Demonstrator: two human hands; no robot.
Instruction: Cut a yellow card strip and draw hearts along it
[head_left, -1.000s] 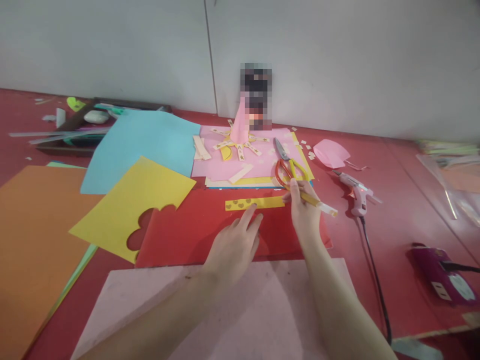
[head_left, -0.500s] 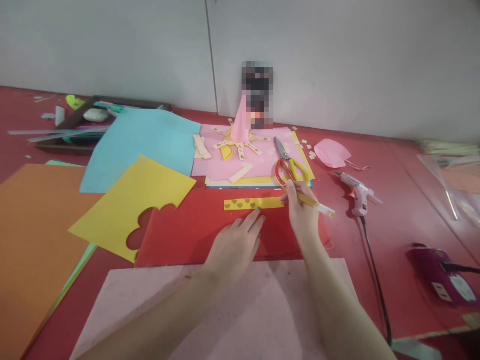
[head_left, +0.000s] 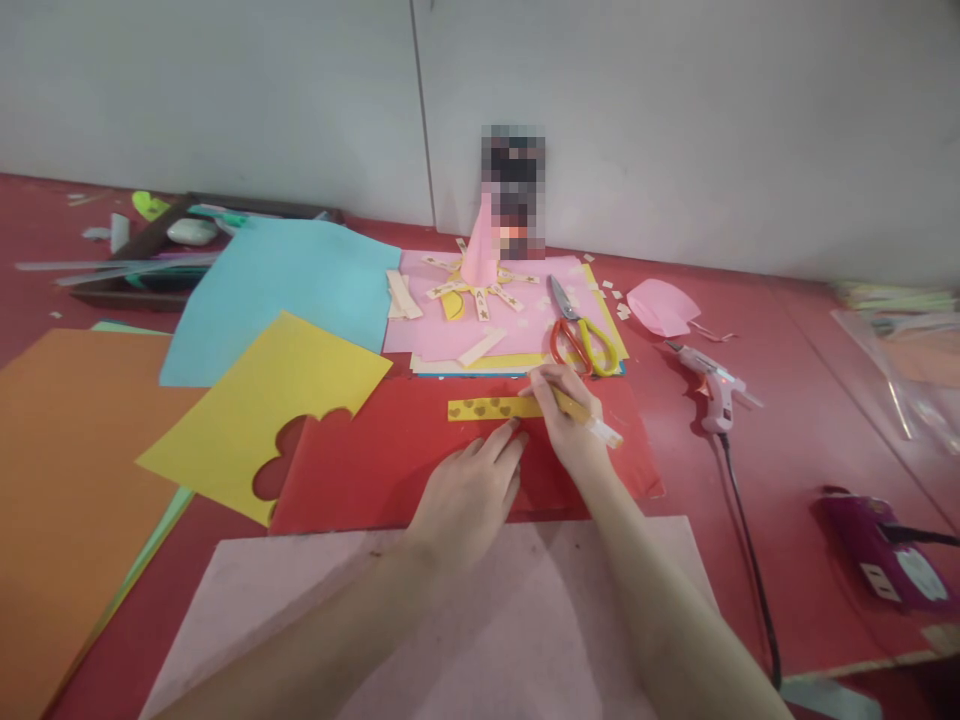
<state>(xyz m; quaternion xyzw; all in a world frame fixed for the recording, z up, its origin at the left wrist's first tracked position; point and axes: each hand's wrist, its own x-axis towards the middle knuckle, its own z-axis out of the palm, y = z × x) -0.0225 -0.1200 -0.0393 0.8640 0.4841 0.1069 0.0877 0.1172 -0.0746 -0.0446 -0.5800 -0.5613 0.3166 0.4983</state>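
A narrow yellow paper strip [head_left: 484, 408] with drawn hearts lies on a red sheet [head_left: 390, 460]. My left hand [head_left: 469, 495] rests flat on the red sheet, fingers stretched out, its fingertips touching the strip's lower edge. My right hand [head_left: 566, 420] is closed round a yellow pencil [head_left: 589, 418] with a white end. The pencil's tip sits on the right part of the strip.
Red-and-yellow scissors [head_left: 579, 335] lie on a pink sheet behind the strip, beside a pink paper cone [head_left: 480, 250] with strips round it. A glue gun [head_left: 712, 385] with its black cord lies to the right. Blue, yellow, orange and pale pink sheets lie left and front. A purple device [head_left: 881, 555] sits far right.
My right hand has slid left along the strip with the pencil, from the strip's right end onto it. My left hand has stayed nearly where it was.
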